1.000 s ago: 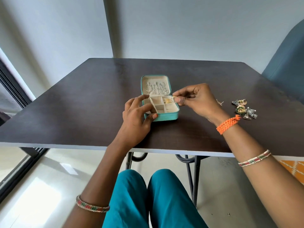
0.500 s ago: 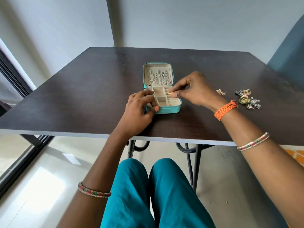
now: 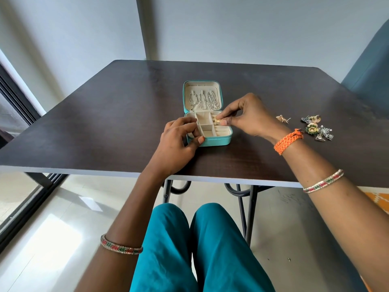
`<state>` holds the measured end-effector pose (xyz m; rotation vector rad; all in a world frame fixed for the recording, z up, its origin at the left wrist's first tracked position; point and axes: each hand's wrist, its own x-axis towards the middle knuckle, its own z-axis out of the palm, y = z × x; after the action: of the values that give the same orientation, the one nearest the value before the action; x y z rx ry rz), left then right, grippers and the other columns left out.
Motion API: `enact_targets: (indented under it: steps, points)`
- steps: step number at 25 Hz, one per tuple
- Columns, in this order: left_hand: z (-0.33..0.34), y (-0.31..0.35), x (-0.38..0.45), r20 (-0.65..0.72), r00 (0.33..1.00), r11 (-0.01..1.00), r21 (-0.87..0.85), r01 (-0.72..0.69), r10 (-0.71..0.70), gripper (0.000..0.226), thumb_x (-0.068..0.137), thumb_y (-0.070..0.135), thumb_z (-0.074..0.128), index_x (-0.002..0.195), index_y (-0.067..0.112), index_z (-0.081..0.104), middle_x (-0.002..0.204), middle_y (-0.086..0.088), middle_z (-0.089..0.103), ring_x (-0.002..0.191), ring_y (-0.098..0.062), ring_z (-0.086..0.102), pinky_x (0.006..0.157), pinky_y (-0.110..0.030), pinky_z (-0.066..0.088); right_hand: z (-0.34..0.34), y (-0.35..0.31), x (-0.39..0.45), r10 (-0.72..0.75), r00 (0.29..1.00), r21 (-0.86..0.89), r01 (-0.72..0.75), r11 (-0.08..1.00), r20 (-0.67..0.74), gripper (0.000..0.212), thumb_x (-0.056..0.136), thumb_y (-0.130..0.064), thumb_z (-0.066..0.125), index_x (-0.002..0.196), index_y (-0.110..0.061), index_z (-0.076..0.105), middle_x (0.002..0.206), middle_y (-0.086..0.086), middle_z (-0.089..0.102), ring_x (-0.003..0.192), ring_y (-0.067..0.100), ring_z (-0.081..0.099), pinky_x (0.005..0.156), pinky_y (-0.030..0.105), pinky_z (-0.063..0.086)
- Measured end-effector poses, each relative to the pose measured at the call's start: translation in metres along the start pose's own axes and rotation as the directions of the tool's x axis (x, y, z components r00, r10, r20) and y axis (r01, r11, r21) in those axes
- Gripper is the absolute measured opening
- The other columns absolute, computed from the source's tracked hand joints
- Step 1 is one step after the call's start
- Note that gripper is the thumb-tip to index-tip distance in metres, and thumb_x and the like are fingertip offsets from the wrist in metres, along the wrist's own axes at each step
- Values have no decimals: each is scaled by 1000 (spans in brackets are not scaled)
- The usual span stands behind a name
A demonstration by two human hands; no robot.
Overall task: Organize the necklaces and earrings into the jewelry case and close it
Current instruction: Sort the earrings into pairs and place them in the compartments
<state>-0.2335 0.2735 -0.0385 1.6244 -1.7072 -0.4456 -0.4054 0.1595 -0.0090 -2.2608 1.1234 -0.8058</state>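
Note:
A small teal jewelry case [image 3: 216, 141] lies open on the dark table [image 3: 105, 127], its cream lid [image 3: 202, 86] laid back. Silver necklaces [image 3: 203, 101] hang on hooks inside the lid. My left hand [image 3: 179, 142] grips the case's front left corner, thumb on the front wall. My right hand [image 3: 246, 115] pinches a small gold earring [image 3: 217, 121] over the right-hand ring-roll section of the tray. One loose gold earring [image 3: 283, 119] and a cluster of several ornate earrings [image 3: 317, 128] lie on the table to the right.
The table's near edge [image 3: 84, 172] runs just in front of my wrists. A blue chair back [image 3: 370, 74] stands at the far right. A window frame [image 3: 19, 106] is at the left, and my teal-clad knees [image 3: 195, 239] are under the table.
The view has shifted slightly. My right hand still holds the gold earring at the tray's right section, now lower into it. My left hand keeps its hold on the case corner.

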Motion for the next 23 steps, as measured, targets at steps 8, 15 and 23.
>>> enact_targets:
  steps: [8,15,23]
  points:
    - [0,1,-1,-2,1000,1000,-7,3,-3,28,91,25,60,70,38,47,141,5,45,133,-21,30,106,-43,40,-3,-2,2,-31,992,-162,51,985,126,15,81,-11,71,92,-20,76,80,-11,65,67,2,53,56,5,36]
    - [-1,0,-1,8,1000,1000,-12,8,-8,26,91,26,59,70,36,48,141,5,45,134,-21,30,105,-44,42,-1,0,-9,-99,995,-259,97,961,4,14,88,-11,61,86,-19,71,83,-6,53,69,3,48,61,21,39]
    - [2,-4,0,7,1000,1000,-6,2,-2,25,91,26,58,70,36,47,140,5,45,133,-20,31,105,-44,42,4,-3,-29,-105,994,-334,92,938,-20,25,94,-13,48,103,-21,71,99,-2,53,97,13,44,75,31,38]
